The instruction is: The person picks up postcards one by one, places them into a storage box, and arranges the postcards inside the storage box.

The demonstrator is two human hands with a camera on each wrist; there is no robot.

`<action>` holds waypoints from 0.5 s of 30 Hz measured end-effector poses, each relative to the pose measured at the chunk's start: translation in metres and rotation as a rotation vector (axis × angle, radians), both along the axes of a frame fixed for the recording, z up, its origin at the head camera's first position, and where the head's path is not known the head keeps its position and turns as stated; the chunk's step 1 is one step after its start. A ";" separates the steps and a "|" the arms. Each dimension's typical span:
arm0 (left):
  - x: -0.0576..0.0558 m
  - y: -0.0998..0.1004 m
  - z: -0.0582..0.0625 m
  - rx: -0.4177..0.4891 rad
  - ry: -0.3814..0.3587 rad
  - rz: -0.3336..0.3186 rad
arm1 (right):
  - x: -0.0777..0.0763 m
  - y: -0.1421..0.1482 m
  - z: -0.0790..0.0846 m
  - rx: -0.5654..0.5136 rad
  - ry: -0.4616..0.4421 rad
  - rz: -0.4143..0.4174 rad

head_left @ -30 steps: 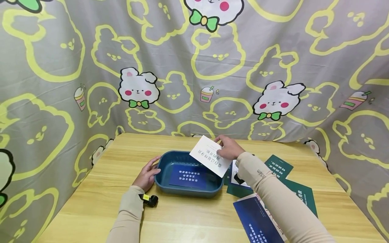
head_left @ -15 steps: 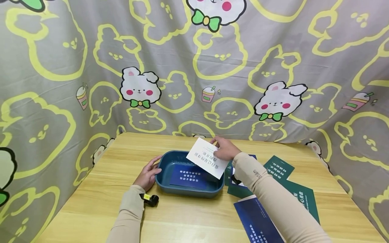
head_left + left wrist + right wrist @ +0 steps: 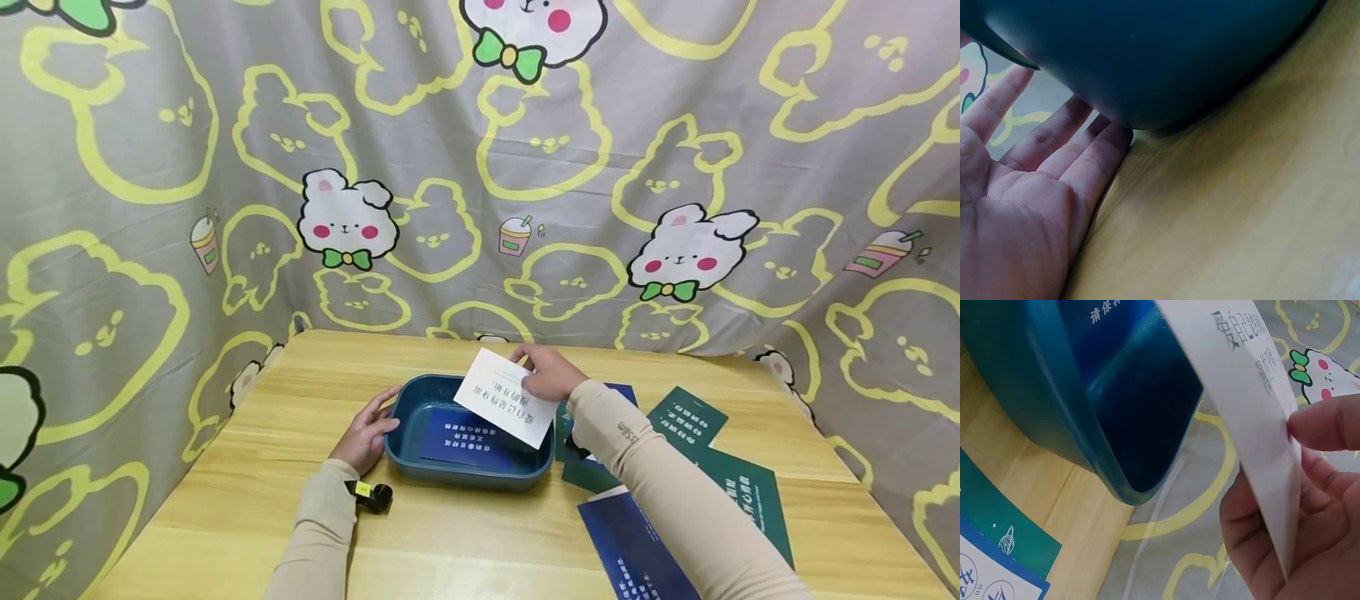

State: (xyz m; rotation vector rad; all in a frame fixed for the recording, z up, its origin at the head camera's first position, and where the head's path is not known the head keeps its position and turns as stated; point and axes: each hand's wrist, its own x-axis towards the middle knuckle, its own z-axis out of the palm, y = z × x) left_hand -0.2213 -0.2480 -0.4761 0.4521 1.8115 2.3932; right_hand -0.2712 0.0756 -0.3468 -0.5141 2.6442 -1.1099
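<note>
A dark teal plastic basin [image 3: 468, 477] stands on the wooden table, with a blue card [image 3: 467, 435] bearing white writing lying inside. At its left end my left hand [image 3: 363, 433] holds the rim, thumb over the edge and fingers [image 3: 1100, 150] against the outer wall. My right hand [image 3: 551, 373] pinches a white card [image 3: 504, 398] printed with dark characters. That card is tilted over the basin's right part, its lower corner apparently above the inside. In the right wrist view, the thumb [image 3: 1325, 428] presses the card's printed face while other fingers are behind it.
Right of the basin lie several green and blue cards, partly under the right forearm: a green card [image 3: 686, 421], a larger green card [image 3: 757, 492] and a blue card [image 3: 630, 546]. A patterned curtain [image 3: 420, 125] surrounds the wooden table [image 3: 450, 542].
My right hand has moved slightly left and down with the white card, bringing it further over the basin. The left hand and the basin stay nearly in place.
</note>
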 end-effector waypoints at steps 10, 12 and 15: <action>0.001 0.001 0.001 -0.013 -0.015 0.010 | 0.001 -0.004 -0.003 0.012 0.020 0.036; 0.002 0.002 0.002 -0.018 -0.022 0.019 | 0.002 -0.005 -0.003 0.025 0.027 0.046; 0.002 0.001 0.002 -0.017 -0.032 0.018 | 0.002 -0.007 -0.003 0.038 0.027 0.057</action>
